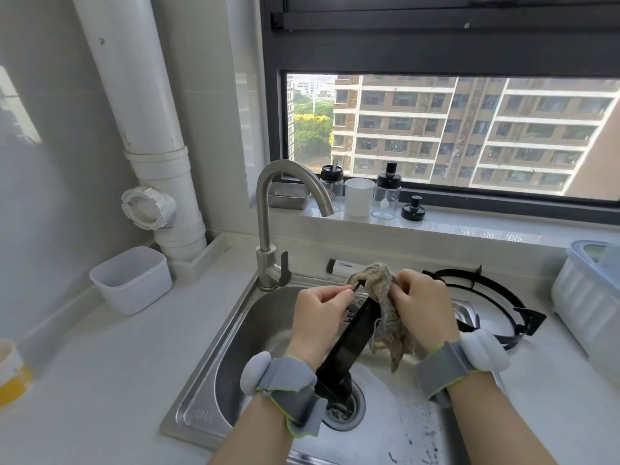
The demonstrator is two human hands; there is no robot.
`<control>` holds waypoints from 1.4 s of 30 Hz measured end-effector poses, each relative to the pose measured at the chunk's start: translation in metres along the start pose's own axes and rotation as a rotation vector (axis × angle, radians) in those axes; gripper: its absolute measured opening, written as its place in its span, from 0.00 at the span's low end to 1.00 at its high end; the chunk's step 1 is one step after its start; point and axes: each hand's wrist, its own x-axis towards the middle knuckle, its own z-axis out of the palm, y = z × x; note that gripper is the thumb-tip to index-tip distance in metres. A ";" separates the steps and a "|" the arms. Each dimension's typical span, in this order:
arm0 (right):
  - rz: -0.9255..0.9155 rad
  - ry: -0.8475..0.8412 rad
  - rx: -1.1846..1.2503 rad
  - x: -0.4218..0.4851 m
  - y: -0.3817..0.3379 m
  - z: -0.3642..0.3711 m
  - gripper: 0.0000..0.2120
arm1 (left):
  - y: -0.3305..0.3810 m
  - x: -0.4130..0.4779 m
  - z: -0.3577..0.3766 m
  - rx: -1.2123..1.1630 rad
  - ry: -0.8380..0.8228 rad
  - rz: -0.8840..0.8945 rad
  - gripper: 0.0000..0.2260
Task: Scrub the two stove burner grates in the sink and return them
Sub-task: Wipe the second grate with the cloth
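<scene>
Over the steel sink (208, 380) I hold a black burner grate (349, 344) on edge, its lower end near the drain (345, 407). My left hand (318, 317) grips the grate's upper part. My right hand (422, 310) presses a grey-brown rag (385, 317) against the top of the grate; the rag drapes down its right side. The second black grate (496, 297) lies partly over the sink's right rim, behind my right hand. Both wrists wear grey straps.
A steel faucet (268, 226) arches over the sink's back edge. A white tub (132, 280) stands on the counter at left, a ribbed white container (590, 297) at right. Jars and a white cup (359, 196) line the windowsill. Dark specks dot the sink's front right.
</scene>
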 end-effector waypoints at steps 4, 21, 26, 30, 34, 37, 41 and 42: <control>-0.078 -0.003 0.310 -0.006 0.002 -0.004 0.06 | 0.004 0.002 -0.005 -0.150 0.014 -0.071 0.06; -0.094 -0.200 0.477 -0.008 0.010 -0.001 0.18 | -0.008 0.005 -0.021 -0.104 -0.074 -0.149 0.07; -0.177 -0.050 0.412 -0.019 -0.006 0.002 0.14 | -0.007 0.021 -0.022 0.164 -0.097 -0.179 0.15; -0.265 -0.032 0.358 -0.026 -0.019 0.010 0.04 | -0.008 0.022 -0.015 -0.119 -0.088 -0.391 0.22; -0.131 -0.154 0.461 -0.018 -0.019 0.001 0.12 | -0.009 0.022 -0.007 -0.106 -0.074 -0.365 0.26; -0.040 -0.052 0.432 -0.019 -0.016 0.003 0.17 | -0.005 0.022 -0.004 -0.009 -0.113 -0.294 0.28; 0.447 0.185 1.107 0.003 -0.006 0.000 0.14 | -0.012 0.022 -0.010 0.213 -0.043 -0.171 0.29; 0.619 0.198 1.396 0.010 0.004 -0.004 0.17 | -0.015 0.022 -0.013 0.208 -0.026 -0.173 0.28</control>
